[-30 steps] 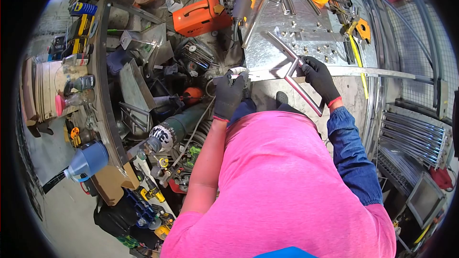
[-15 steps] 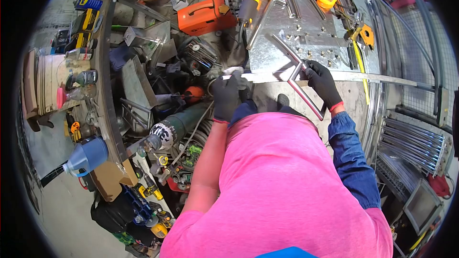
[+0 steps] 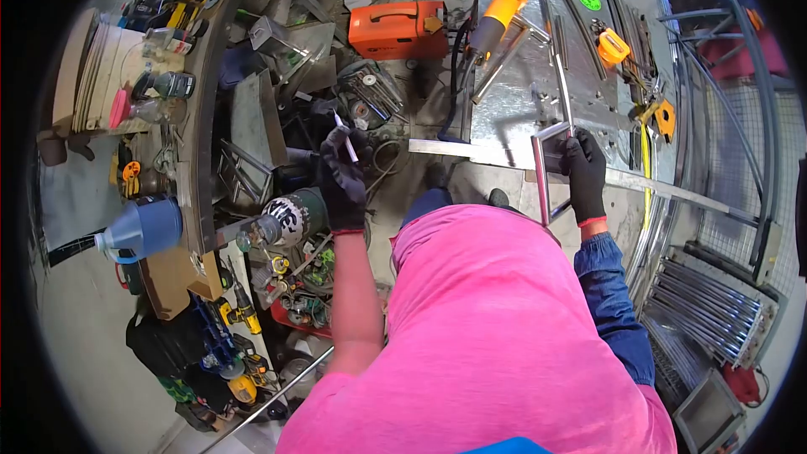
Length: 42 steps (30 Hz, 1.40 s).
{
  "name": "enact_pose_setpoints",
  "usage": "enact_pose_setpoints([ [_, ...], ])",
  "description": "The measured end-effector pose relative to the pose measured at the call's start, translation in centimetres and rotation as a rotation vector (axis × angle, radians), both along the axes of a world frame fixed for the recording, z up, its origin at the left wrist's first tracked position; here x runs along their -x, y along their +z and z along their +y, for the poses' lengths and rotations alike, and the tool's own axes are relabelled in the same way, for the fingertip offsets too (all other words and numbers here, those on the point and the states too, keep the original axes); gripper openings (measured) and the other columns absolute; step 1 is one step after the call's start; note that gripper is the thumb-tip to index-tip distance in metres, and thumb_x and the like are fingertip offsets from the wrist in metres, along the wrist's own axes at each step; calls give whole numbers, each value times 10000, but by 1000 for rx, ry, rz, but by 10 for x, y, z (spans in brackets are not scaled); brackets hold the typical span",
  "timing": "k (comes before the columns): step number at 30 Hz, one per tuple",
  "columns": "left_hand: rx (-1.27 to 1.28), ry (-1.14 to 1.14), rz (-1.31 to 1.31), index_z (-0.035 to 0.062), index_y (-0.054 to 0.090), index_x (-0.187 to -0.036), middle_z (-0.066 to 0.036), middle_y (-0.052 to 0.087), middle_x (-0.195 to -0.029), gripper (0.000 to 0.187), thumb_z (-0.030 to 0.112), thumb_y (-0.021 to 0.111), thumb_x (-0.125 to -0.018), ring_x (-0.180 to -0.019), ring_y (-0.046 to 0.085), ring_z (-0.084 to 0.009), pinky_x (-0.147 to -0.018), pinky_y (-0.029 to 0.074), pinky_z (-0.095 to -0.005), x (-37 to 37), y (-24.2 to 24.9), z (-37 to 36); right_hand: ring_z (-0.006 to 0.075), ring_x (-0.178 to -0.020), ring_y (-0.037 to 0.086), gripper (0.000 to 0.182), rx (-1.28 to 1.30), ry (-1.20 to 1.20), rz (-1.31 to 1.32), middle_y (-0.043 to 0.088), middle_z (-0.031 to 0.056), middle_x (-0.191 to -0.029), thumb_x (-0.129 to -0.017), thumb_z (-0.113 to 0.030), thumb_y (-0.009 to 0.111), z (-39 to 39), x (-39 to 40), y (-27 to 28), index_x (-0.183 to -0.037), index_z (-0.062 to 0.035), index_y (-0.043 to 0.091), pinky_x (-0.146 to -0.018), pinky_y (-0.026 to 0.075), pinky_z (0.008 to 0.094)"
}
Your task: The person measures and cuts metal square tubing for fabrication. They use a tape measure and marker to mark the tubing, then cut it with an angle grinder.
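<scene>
My left hand (image 3: pixel 343 181), in a dark glove, is out to the left with its fingers closed around a slim white marker (image 3: pixel 347 141) that points up. My right hand (image 3: pixel 585 170), gloved too, grips a bent metal tube piece (image 3: pixel 540 172) with shiny angled arms. The piece is raised over the near edge of the metal table (image 3: pixel 513 84). Beneath it, a long flat metal bar (image 3: pixel 450 148) runs along that edge toward the right, its left end apart from my left hand.
An orange angle grinder (image 3: pixel 502 10) and a yellow-orange tool (image 3: pixel 613 47) lie on the table beside metal tubes. Left of it are an orange case (image 3: pixel 397 30), scrap metal and a gas cylinder (image 3: pixel 296 210). A metal rack (image 3: pixel 740 42) stands at the right.
My left hand has left the bar's end and moved left, now showing the white marker. My right hand has turned the bent tube piece. The view has shifted, and the bar now slants.
</scene>
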<state>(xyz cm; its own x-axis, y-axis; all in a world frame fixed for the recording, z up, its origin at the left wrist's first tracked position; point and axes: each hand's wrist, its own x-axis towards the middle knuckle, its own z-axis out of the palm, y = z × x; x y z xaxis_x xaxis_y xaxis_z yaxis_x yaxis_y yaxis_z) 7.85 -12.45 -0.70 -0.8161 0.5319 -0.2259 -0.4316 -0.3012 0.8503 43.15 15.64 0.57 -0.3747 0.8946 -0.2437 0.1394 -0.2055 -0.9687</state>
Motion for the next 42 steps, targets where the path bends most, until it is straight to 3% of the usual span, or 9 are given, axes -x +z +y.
enact_pose_setpoints([
  [5, 82, -18, -37, 59, 695, -1369, -139, 771, -1247, 297, 154, 668, -1088, -1081, 783, -262, -923, 653, -401, -16, -18, 4, 49, -694, 558, 237, -178, -147, -50, 706, -21, -909, -1092, -204, 689, 16, 35, -15, -1250, -32, 727, -611, 439, 243],
  [12, 80, -76, -2, 12, 593, -1520, -179, 746, -1278, 447, -3, 562, -1074, -1056, 771, -269, -918, 636, -399, -30, -11, 25, 138, -880, 681, 355, -350, -297, -254, 775, 94, -1100, -1041, -202, 742, 21, 59, -10, -1307, 33, 726, -769, 551, 308],
  [20, 250, -260, 380, 0, 472, -1632, -83, 728, -1208, 604, 33, 643, -1054, -965, 687, -132, -900, 569, -313, -11, 8, 44, 201, -912, 733, 373, -349, -327, -285, 797, 137, -1058, -1000, -177, 715, 25, 65, -10, -1313, 25, 718, -843, 568, 352],
  [24, 323, -457, 433, -40, 575, -1517, -50, 730, -1109, 493, 57, 669, -1043, -945, 677, -123, -836, 547, -298, 7, 6, 52, 358, -1020, 770, 489, -407, -258, -547, 791, 227, -1142, -967, -204, 682, 19, 72, -2, -1407, 8, 687, -928, 581, 428],
  [26, 357, -487, 380, -8, 700, -1242, -34, 713, -1100, 231, 80, 691, -1027, -905, 637, -90, -782, 533, -287, 6, 20, 59, 415, -1082, 764, 523, -440, -262, -586, 777, 261, -1196, -957, -205, 673, 17, 71, -5, -1437, 4, 672, -965, 579, 459],
  [28, 303, -509, 357, -21, 686, -1284, -45, 712, -1071, 278, 87, 700, -1028, -904, 647, -106, -806, 539, -295, 7, 19, 64, 463, -1185, 721, 554, -494, -227, -637, 738, 292, -1301, -943, -163, 650, 11, 72, -2, -1475, -9, 647, -1020, 562, 502],
  [37, 323, -694, 475, -34, 638, -1432, -79, 702, -1088, 428, 105, 693, -1031, -964, 656, -143, -879, 545, -323, 17, 16, 60, 408, -1080, 735, 530, -642, -183, -894, 757, 209, -1180, -923, -201, 708, 1, 71, -13, -1448, -134, 683, -925, 574, 521],
  [39, 291, -597, 829, -40, 618, -1469, -88, 701, -1110, 463, 98, 663, -1029, -976, 657, -148, -885, 550, -329, 21, -2, 60, 394, -1055, 736, 518, -605, -170, -993, 753, 196, -1159, -913, -224, 723, 2, 69, -4, -1425, -153, 697, -902, 574, 523],
  [42, 311, -703, 793, -42, 590, -1516, -87, 700, -1138, 500, 86, 623, -1034, -993, 655, -140, -894, 554, -323, 33, -18, 56, 388, -1028, 735, 527, -641, -165, -990, 751, 179, -1127, -884, -277, 758, 0, 65, 7, -1397, -166, 709, -889, 576, 509],
])
